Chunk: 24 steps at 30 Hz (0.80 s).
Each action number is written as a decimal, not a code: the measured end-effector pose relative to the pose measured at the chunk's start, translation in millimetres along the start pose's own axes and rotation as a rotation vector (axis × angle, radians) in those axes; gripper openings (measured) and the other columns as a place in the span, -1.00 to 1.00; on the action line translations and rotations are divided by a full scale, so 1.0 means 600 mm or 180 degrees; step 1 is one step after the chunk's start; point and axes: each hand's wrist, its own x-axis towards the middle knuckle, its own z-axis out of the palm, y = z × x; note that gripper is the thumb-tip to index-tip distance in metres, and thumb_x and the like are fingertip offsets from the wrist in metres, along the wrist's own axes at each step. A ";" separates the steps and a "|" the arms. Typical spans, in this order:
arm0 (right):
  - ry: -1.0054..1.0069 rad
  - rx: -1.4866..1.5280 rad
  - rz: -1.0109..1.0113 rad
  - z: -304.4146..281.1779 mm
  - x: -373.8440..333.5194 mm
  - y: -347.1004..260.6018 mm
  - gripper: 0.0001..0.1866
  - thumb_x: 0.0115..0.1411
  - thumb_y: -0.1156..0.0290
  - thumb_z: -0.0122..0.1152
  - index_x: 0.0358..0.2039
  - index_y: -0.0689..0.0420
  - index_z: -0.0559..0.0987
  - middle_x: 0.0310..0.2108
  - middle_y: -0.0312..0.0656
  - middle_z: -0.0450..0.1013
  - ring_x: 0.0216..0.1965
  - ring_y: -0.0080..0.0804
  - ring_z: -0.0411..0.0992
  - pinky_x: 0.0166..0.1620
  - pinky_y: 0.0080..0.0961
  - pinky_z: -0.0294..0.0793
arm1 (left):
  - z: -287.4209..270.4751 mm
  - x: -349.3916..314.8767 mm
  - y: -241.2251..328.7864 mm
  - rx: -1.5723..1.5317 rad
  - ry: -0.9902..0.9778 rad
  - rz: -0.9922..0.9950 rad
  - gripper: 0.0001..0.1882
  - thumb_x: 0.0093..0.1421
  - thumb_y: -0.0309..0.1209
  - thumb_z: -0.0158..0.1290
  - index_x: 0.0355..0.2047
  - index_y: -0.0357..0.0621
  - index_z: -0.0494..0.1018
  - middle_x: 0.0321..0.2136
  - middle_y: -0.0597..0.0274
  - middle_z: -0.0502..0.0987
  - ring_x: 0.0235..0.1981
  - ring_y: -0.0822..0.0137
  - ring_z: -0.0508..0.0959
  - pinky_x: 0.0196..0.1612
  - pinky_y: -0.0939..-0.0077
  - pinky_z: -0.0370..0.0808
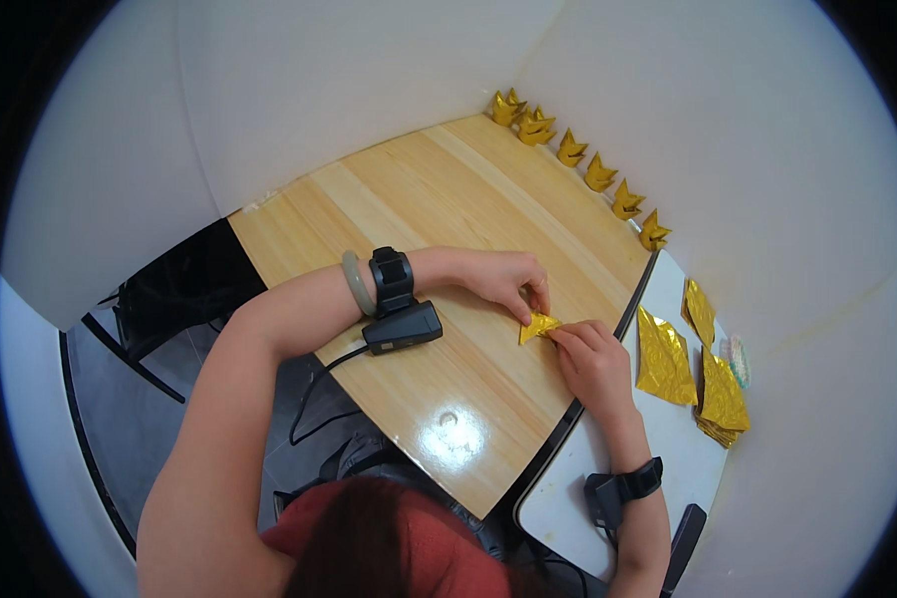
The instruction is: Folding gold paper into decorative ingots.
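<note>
Between my hands, just above the wooden table (409, 189), is a small folded piece of gold foil paper (536, 329). The fingers of my left hand (503, 282) pinch its upper left part. My right hand (593, 364) pinches its right end, with the wrist over the white side table. One corner of the foil paper points down and to the left. Parts of the foil lie hidden behind my fingertips.
Several folded gold foil crowns (600, 172) stand in a row along the far right wall. Loose gold foil sheets (665, 359) and a stack of them (723, 399) lie on the white table (568, 498). A black chair (184, 289) stands at the left.
</note>
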 end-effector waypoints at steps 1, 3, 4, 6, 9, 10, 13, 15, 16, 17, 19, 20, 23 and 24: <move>-0.0053 -0.0076 -0.0156 -0.001 -0.001 -0.001 -0.83 -0.13 0.58 0.22 -0.43 0.15 0.58 -0.42 -0.28 0.48 -0.34 -0.34 0.43 -0.30 -0.48 0.48 | 0.001 0.000 0.001 -0.0044 -0.0019 -0.0021 -0.70 -0.05 -0.43 0.20 -0.24 -0.14 0.55 -0.32 0.19 0.51 -0.16 0.21 0.38 -0.04 0.43 0.30; -0.0039 -0.0121 -0.0174 -0.003 -0.002 0.001 -0.82 -0.14 0.59 0.22 -0.43 0.14 0.58 -0.42 -0.28 0.48 -0.34 -0.35 0.43 -0.30 -0.48 0.48 | 0.002 0.000 0.001 -0.0088 -0.0034 -0.0041 -0.70 -0.04 -0.43 0.20 -0.24 -0.14 0.54 -0.31 0.18 0.51 -0.14 0.21 0.37 -0.03 0.43 0.30; -0.0026 -0.0163 -0.0190 -0.005 -0.004 0.003 -0.81 -0.15 0.59 0.22 -0.43 0.14 0.58 -0.43 -0.29 0.48 -0.34 -0.35 0.43 -0.30 -0.49 0.48 | 0.002 0.001 0.001 -0.0059 -0.0015 -0.0003 -0.71 -0.03 -0.44 0.19 -0.23 -0.14 0.54 -0.30 0.17 0.50 -0.14 0.21 0.37 -0.02 0.43 0.30; 0.0010 -0.0146 -0.0157 -0.005 -0.009 0.009 -0.81 -0.15 0.60 0.22 -0.43 0.14 0.58 -0.43 -0.29 0.48 -0.34 -0.35 0.44 -0.31 -0.50 0.48 | 0.003 0.004 0.000 -0.0035 0.0010 0.0039 -0.71 -0.02 -0.44 0.18 -0.23 -0.14 0.54 -0.28 0.16 0.50 -0.14 0.21 0.37 -0.01 0.44 0.30; 0.0042 -0.0127 -0.0145 -0.004 -0.008 0.009 -0.81 -0.16 0.61 0.21 -0.44 0.14 0.58 -0.42 -0.28 0.48 -0.34 -0.36 0.44 -0.31 -0.51 0.48 | 0.001 0.002 -0.002 -0.0017 -0.0008 0.0026 -0.72 -0.01 -0.45 0.18 -0.23 -0.14 0.54 -0.26 0.15 0.49 -0.13 0.23 0.37 0.00 0.44 0.29; 0.0031 -0.0144 -0.0141 -0.005 -0.007 0.008 -0.81 -0.16 0.61 0.21 -0.45 0.14 0.58 -0.42 -0.28 0.48 -0.34 -0.36 0.44 -0.31 -0.51 0.48 | 0.000 0.001 -0.003 -0.0084 -0.0019 0.0056 -0.72 -0.01 -0.45 0.17 -0.23 -0.15 0.53 -0.27 0.15 0.49 -0.14 0.23 0.38 -0.01 0.44 0.30; -0.0029 -0.0130 -0.0203 -0.004 -0.001 -0.002 -0.85 -0.11 0.61 0.21 -0.45 0.17 0.56 -0.41 -0.25 0.48 -0.33 -0.32 0.44 -0.30 -0.48 0.49 | 0.000 0.001 -0.007 -0.0173 -0.0040 0.0114 -0.72 -0.01 -0.46 0.17 -0.23 -0.17 0.53 -0.28 0.15 0.50 -0.15 0.22 0.40 -0.03 0.44 0.32; -0.0022 0.0176 -0.0113 0.004 -0.005 0.001 -0.82 -0.09 0.59 0.22 -0.40 0.17 0.55 -0.38 -0.22 0.47 -0.32 -0.26 0.43 -0.27 -0.46 0.48 | 0.001 0.002 -0.010 -0.0190 -0.0050 0.0139 -0.72 -0.01 -0.46 0.17 -0.23 -0.18 0.53 -0.29 0.14 0.50 -0.16 0.22 0.41 -0.04 0.44 0.33; -0.0004 0.0478 0.0012 0.008 -0.008 0.002 -0.79 -0.07 0.58 0.24 -0.34 0.17 0.54 -0.35 -0.19 0.47 -0.31 -0.21 0.43 -0.25 -0.44 0.48 | 0.002 0.003 -0.010 -0.0202 -0.0042 0.0160 -0.71 -0.02 -0.46 0.17 -0.23 -0.19 0.52 -0.29 0.13 0.50 -0.17 0.21 0.42 -0.05 0.43 0.34; -0.0005 0.0476 0.0012 0.010 -0.007 0.004 -0.79 -0.07 0.58 0.24 -0.34 0.17 0.54 -0.35 -0.19 0.47 -0.31 -0.21 0.43 -0.25 -0.44 0.48 | 0.002 0.003 -0.011 -0.0214 -0.0035 0.0180 -0.71 -0.02 -0.47 0.17 -0.23 -0.21 0.52 -0.29 0.12 0.50 -0.17 0.21 0.43 -0.06 0.43 0.35; 0.0092 0.0862 0.0806 0.012 -0.008 0.009 -0.67 -0.06 0.52 0.29 -0.22 0.15 0.50 -0.29 -0.14 0.45 -0.29 -0.15 0.42 -0.21 -0.43 0.45 | 0.003 0.002 -0.013 -0.0215 -0.0009 0.0206 -0.71 -0.03 -0.47 0.17 -0.23 -0.21 0.52 -0.30 0.11 0.50 -0.18 0.20 0.44 -0.05 0.43 0.35; 0.0093 0.0859 0.0816 0.015 -0.009 0.012 -0.67 -0.06 0.52 0.29 -0.22 0.15 0.50 -0.29 -0.14 0.45 -0.29 -0.15 0.42 -0.21 -0.43 0.45 | 0.004 0.003 -0.013 -0.0216 0.0015 0.0231 -0.71 -0.03 -0.47 0.17 -0.24 -0.21 0.52 -0.30 0.10 0.51 -0.18 0.19 0.44 -0.05 0.42 0.35; 0.0012 0.0835 0.1255 0.024 -0.012 0.020 -0.58 -0.09 0.49 0.35 -0.16 0.15 0.47 -0.24 -0.11 0.43 -0.26 -0.16 0.42 -0.20 -0.45 0.43 | 0.004 -0.001 -0.008 -0.0160 0.0093 0.0427 -0.71 -0.01 -0.49 0.16 -0.22 -0.23 0.51 -0.26 0.09 0.51 -0.20 0.26 0.47 -0.10 0.46 0.39; -0.0044 0.0930 0.1423 0.025 -0.013 0.020 -0.59 -0.09 0.47 0.36 -0.18 0.18 0.47 -0.28 -0.15 0.45 -0.29 -0.26 0.43 -0.23 -0.49 0.42 | 0.005 0.000 -0.004 -0.0151 0.0077 0.0429 -0.71 -0.01 -0.49 0.16 -0.22 -0.23 0.51 -0.26 0.09 0.51 -0.20 0.26 0.47 -0.10 0.46 0.39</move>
